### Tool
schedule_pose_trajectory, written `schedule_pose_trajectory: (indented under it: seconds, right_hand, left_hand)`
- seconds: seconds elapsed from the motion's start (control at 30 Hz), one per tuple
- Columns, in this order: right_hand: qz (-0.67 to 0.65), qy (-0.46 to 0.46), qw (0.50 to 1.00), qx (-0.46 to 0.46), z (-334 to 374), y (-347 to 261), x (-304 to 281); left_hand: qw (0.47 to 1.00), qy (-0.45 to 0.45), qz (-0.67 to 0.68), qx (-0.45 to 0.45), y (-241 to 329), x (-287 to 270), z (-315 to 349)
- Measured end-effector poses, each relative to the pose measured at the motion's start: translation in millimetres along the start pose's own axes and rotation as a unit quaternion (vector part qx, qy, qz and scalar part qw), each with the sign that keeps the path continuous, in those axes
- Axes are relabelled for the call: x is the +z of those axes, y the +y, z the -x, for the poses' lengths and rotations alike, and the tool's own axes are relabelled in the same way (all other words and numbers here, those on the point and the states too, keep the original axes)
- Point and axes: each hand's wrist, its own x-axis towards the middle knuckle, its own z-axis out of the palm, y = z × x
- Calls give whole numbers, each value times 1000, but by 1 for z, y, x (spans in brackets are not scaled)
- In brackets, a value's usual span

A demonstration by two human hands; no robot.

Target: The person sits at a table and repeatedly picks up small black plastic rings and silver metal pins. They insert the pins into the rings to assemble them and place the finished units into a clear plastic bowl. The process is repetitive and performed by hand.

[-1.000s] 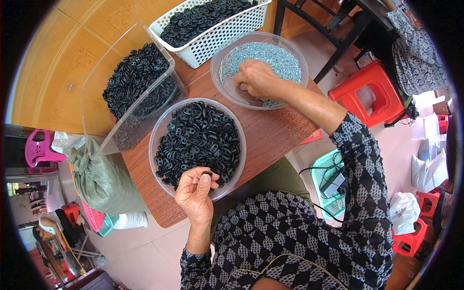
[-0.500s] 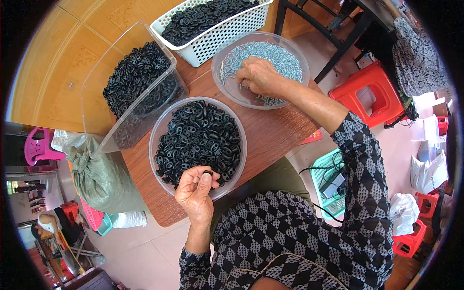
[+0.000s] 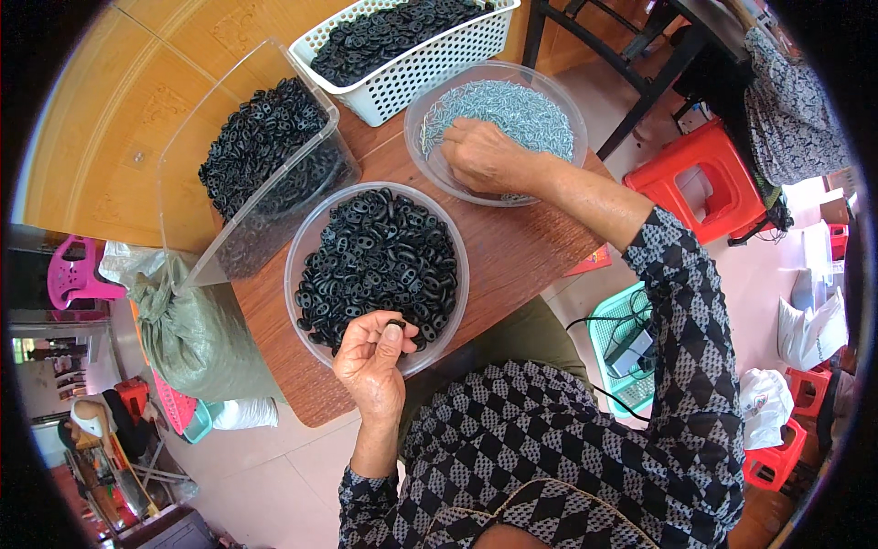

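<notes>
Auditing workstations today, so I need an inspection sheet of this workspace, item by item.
Surface: brown wooden table, bearing containers.
Job's things: small black two-holed pieces in a round clear plastic bowl, rectangular clear plastic bin and white perforated plastic basket; slim silvery metal pieces in another round clear plastic bowl.
Clutter: bulging green sack beside the table.
Hands: left hand pinches one black piece; right hand over the silvery pieces' bowl, fingertips hidden.
Cables: thin black cables at a green plastic basket on the floor.
Surroundings: red plastic stool.
</notes>
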Motion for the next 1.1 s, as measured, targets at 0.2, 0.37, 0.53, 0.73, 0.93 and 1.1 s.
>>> schedule_pose_trajectory:
  seconds: [0.2, 0.37, 0.53, 0.73, 0.93, 1.1]
  right_hand:
    - [-50, 36, 992, 106, 2, 0, -2]
    - [-222, 21, 944, 243, 6, -7, -22]
    - [-360, 67, 887, 280, 14, -21, -26]
    - [-551, 20, 788, 274, 12, -85, -54]
    - [-656, -16, 719, 232, 9, -138, -38]
    - [-683, -26, 686, 249, 2, -149, -38]
  left_hand:
    - [1000, -20, 5, 3, -2, -4, -1]
    - [1000, 0, 2, -1, -1, 0, -1]
    - [1000, -1, 5, -5, 0, -2, -1]
    - [999, 4, 46, -25, 4, 0, -7]
    - [998, 36, -46, 34, 13, 10, 0]
    - [975, 20, -192, 108, 8, -2, 4]
